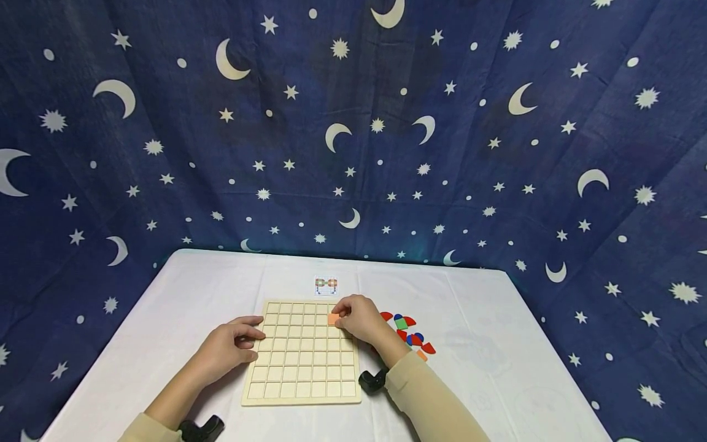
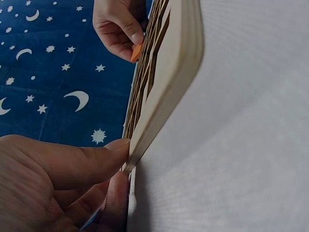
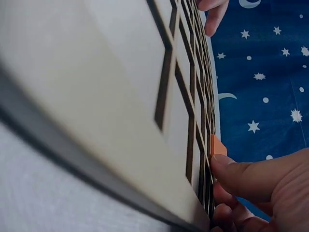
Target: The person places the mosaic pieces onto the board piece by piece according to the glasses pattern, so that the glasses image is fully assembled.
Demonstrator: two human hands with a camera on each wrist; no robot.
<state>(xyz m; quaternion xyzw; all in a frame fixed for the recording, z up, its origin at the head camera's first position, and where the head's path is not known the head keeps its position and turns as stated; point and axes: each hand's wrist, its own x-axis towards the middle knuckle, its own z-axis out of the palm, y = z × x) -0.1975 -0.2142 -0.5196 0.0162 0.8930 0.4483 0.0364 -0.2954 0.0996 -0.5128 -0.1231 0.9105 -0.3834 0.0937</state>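
Note:
A pale wooden grid board (image 1: pixel 301 354) with square cells lies on the table. My right hand (image 1: pixel 361 319) is over its far right part and pinches a small orange square tile (image 1: pixel 333 319) between thumb and fingers. In the right wrist view, the orange tile (image 3: pixel 218 146) stands tilted close against the grid. At the board's left edge, the fingertips and thumb of my left hand (image 1: pixel 221 350) touch the side with relaxed fingers. From the left wrist view, the left thumb (image 2: pixel 91 162) meets the wooden rim (image 2: pixel 159 113).
Right of the board lies a loose pile of coloured pieces: red quarter-rounds (image 1: pixel 429 348), a green square (image 1: pixel 401 323), blue pieces (image 1: pixel 418 337) and an orange one (image 1: pixel 422 355). A small printed pattern card (image 1: pixel 326 285) lies beyond the board on the white tablecloth (image 1: pixel 480 380).

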